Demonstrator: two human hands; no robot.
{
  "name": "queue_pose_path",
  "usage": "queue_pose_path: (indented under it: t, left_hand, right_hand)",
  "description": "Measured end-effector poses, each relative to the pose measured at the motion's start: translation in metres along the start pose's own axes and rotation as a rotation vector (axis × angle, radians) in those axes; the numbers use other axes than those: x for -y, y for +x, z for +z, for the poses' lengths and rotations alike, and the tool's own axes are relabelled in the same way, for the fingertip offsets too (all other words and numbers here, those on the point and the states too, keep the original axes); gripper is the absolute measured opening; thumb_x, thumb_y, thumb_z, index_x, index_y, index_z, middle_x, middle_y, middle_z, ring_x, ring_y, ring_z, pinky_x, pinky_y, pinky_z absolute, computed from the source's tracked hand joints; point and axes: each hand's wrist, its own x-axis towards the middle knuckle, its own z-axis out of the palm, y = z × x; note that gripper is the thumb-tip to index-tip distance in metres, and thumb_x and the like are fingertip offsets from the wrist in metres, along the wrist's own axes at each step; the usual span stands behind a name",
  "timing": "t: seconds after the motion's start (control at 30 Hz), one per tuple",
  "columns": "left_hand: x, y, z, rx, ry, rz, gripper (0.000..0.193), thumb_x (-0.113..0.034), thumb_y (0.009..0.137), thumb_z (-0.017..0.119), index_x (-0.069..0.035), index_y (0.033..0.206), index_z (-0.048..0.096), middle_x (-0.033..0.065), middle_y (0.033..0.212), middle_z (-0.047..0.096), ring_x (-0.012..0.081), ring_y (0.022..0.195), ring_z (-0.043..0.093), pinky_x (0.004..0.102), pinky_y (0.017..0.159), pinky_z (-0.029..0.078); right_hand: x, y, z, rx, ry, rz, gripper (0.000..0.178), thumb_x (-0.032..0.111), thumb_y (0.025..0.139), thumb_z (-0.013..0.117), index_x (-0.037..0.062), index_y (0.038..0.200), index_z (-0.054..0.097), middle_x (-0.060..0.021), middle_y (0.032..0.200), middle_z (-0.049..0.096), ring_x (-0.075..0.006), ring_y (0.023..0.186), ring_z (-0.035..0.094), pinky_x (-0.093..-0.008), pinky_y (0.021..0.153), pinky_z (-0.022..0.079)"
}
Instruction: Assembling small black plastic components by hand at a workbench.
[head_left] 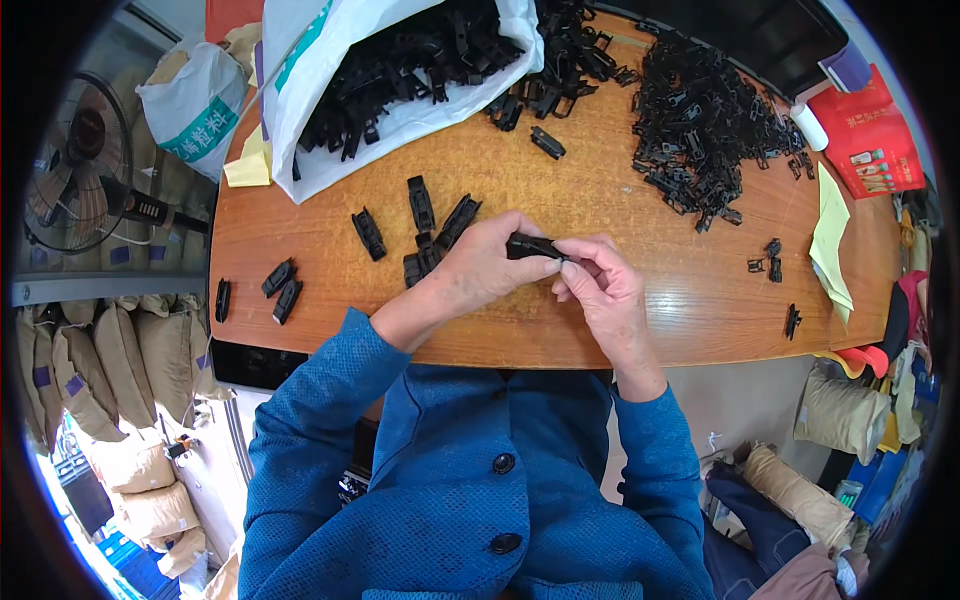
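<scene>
Over the front middle of the wooden table [450, 330], my left hand [480, 265] grips a long black plastic part [528, 246] between thumb and fingers. At that part's right end, my right hand [605, 295] pinches with thumb and forefinger; whatever small piece sits between them is hidden. Just left of my left hand lie several similar black plastic parts, one upright-looking [421, 204] and one slanted [459, 221]. Another black part [368, 234] rests a little further left. A single one [547, 142] lies beyond my hands.
A white sack [400, 135] full of black parts lies open at the back left. Smaller black pieces form a heap [690, 130] at the back right. Yellow paper [830, 240] lies by the right edge. A fan [85, 165] stands left of the table, and stuffed brown bags [165, 360] line that side.
</scene>
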Motion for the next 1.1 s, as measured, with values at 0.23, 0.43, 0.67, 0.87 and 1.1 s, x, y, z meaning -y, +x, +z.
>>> queue_pose_path:
  t: [0.23, 0.43, 0.67, 0.87, 1.1]
  left_hand:
    - [-0.007, 0.007, 0.003, 0.003, -0.275, -0.115, 0.022, -0.019, 0.080, 0.072, -0.004, 0.093, 0.062, -0.0032, 0.077, 0.057, 0.0034, 0.067, 0.047, 0.0193, 0.058, 0.038]
    - [-0.017, 0.013, 0.005, 0.057, -0.416, -0.214, 0.021, -0.024, 0.082, 0.071, -0.006, 0.091, 0.064, -0.0032, 0.076, 0.058, 0.0050, 0.064, 0.047, 0.0191, 0.058, 0.038]
    - [-0.014, 0.030, -0.001, 0.232, -0.155, -0.149, 0.022, -0.025, 0.084, 0.069, -0.005, 0.091, 0.063, -0.0024, 0.076, 0.057, 0.0078, 0.068, 0.049, 0.0218, 0.062, 0.040]
    - [-0.027, 0.063, -0.028, 0.013, 0.755, 0.383, 0.029, -0.020, 0.080, 0.065, -0.004, 0.103, 0.060, 0.0135, 0.094, 0.054, 0.0293, 0.079, 0.058, 0.0385, 0.070, 0.048]
    - [-0.021, 0.113, -0.039, -0.160, 1.125, 0.520, 0.024, -0.007, 0.078, 0.063, -0.005, 0.102, 0.058, 0.0095, 0.097, 0.055, 0.0305, 0.086, 0.058, 0.0407, 0.075, 0.048]
  right_hand:
    - [-0.014, 0.013, -0.014, -0.013, 0.405, 0.224, 0.020, 0.003, 0.087, 0.061, 0.0022, 0.106, 0.057, -0.0033, 0.082, 0.058, -0.0091, 0.068, 0.058, -0.0209, 0.056, 0.049]
    - [-0.018, 0.023, -0.018, 0.009, 0.518, 0.308, 0.018, 0.007, 0.086, 0.064, 0.0030, 0.102, 0.056, -0.0044, 0.083, 0.061, -0.0092, 0.064, 0.059, -0.0215, 0.051, 0.049]
    - [-0.019, 0.021, -0.035, 0.039, 0.223, 0.240, 0.015, 0.005, 0.084, 0.066, 0.0029, 0.097, 0.058, -0.0040, 0.085, 0.059, -0.0092, 0.065, 0.058, -0.0209, 0.052, 0.048]
    - [-0.001, 0.031, -0.109, -0.368, -0.965, -0.350, 0.019, 0.001, 0.077, 0.068, 0.0027, 0.094, 0.060, -0.0092, 0.093, 0.054, -0.0208, 0.073, 0.060, -0.0300, 0.060, 0.049]
    - [-0.006, 0.046, -0.134, -0.331, -1.476, -0.360, 0.014, 0.004, 0.080, 0.063, 0.0033, 0.092, 0.058, -0.0093, 0.091, 0.053, -0.0277, 0.084, 0.058, -0.0376, 0.068, 0.049]
